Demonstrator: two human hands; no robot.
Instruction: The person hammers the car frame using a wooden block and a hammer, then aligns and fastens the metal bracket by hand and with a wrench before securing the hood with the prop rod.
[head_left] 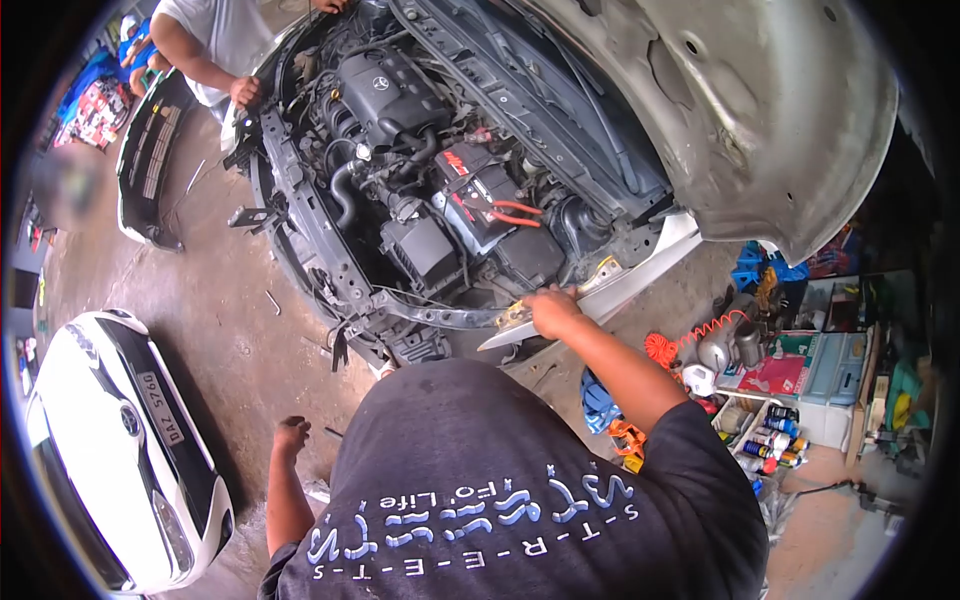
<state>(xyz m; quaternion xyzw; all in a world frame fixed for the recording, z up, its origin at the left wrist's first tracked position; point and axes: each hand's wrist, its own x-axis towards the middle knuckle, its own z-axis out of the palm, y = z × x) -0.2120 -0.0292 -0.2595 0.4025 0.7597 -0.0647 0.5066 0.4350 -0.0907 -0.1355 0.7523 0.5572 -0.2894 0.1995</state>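
Note:
My right hand [555, 311] is closed over the inner front edge of the white fender [640, 272], beside the open engine bay. My left hand [291, 437] hangs low at my left side, its fingers curled in; what they hold, if anything, is hidden. Ahead of me lies the engine [385, 95] with its black cover. Nearer stands a black and red battery [480, 190], and red-handled pliers [517, 213] rest on it. A black air filter box [420, 250] sits to the battery's left.
The raised hood [780, 120] is at the right. Another person's hand [245, 92] rests on the car's far front corner. A removed bumper [150, 165] lies on the floor; a white car [120, 440] stands at left. Spray cans [775, 440] and a coiled orange hose [700, 335] are at right.

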